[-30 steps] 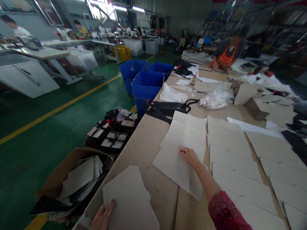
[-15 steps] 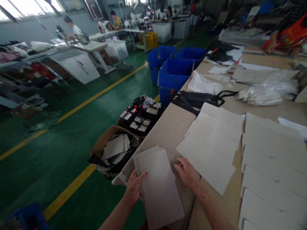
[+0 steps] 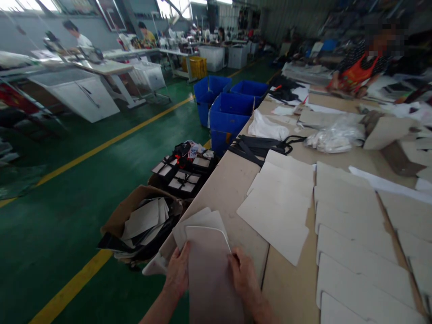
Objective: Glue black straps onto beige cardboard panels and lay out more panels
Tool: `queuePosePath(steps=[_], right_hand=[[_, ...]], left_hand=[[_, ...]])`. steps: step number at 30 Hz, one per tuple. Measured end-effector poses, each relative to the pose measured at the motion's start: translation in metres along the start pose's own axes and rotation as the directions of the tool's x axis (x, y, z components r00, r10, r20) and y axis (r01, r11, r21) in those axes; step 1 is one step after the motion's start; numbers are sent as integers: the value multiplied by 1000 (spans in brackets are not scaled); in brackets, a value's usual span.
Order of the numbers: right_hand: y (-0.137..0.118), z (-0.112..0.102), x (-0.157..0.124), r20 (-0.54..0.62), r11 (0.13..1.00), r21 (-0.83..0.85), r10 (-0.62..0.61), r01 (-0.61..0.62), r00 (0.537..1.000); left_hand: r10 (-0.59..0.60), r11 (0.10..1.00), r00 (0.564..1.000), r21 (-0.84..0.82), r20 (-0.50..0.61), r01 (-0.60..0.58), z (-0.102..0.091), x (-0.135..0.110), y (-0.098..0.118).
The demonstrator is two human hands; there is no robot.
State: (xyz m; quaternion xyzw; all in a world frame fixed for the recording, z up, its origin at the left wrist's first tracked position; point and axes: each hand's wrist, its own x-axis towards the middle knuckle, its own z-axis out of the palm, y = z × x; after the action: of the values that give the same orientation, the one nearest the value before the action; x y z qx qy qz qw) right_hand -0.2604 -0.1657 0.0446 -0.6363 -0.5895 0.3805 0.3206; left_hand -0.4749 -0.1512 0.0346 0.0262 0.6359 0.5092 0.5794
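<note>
A greyish-beige board panel (image 3: 212, 274) with rounded corners is held upright between my two hands, tilted toward me. My left hand (image 3: 178, 268) grips its left edge, thumb on the near face. On the right edge, my right hand (image 3: 242, 272) is closed with its fingers curled round the board. Behind the held panel, paler panels (image 3: 199, 220) lie at the table's left edge, partly covered. To the right of my right hand, overlapping pale panels (image 3: 280, 198) are spread on the table. Farther right runs another overlapping row of panels (image 3: 357, 238).
A cardboard box (image 3: 121, 211) with board pieces stands on the floor at left, beside tied bundles (image 3: 184, 180). Blue bins (image 3: 229, 119) stand against the table. Black straps (image 3: 256, 146) and clear plastic bags (image 3: 337, 135) lie farther back. A person in a red apron (image 3: 356, 72) works across the table.
My right hand has moved from beside the stack to the right edge of a panel, now raised and tilted up. The view has swung right, showing more of the co-worker.
</note>
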Motion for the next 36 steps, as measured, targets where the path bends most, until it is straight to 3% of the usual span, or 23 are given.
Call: queuePosePath(steps=[4,7,11,14,17,20,23,26,29,32,34,36], right_hand=[[13,-61,47,-75,997,-29,76,-78,994],[38,-106,84,-29,992,-100,80,-82,996],[65,-123,110,41,979,-192,81,-71,996],[72,-117,114,45,966,-251,78,-64,996],[70,-114,114,11,947,-314,75,-68,997],[60,-112,107,-60,930,-361,51,-69,997],[41,-94,87,-84,935,-354,-7,-23,996],[14,-57,51,60,982,-182,-39,50,997],[-8,-21,15,201,998,60,-18,6,979],[-20,-1,-6,88,996,89,10,-18,996],[-25,5,-13,-48,997,82,-4,7,999],[-31,5,-17,-98,993,106,-36,46,995]], left_hand=[[-5,1000,995,1,-102,5,-17,8,13],[-17,1000,988,-2,-156,17,-39,10,27],[-70,998,969,-23,-236,66,-59,4,42],[-113,994,959,-18,-258,112,-62,-3,45],[-114,993,972,-30,-205,110,-59,-8,45],[-86,996,984,-43,-156,80,-52,-12,44],[-27,999,991,-36,-133,23,-37,-18,41],[51,997,995,-48,-86,-55,-18,-25,35],[91,994,995,-65,-28,-93,-2,-29,30],[102,993,995,-56,-14,-103,6,-31,26],[101,994,994,-30,-41,-103,5,-30,24],[86,996,995,4,-52,-86,1,-27,23]])
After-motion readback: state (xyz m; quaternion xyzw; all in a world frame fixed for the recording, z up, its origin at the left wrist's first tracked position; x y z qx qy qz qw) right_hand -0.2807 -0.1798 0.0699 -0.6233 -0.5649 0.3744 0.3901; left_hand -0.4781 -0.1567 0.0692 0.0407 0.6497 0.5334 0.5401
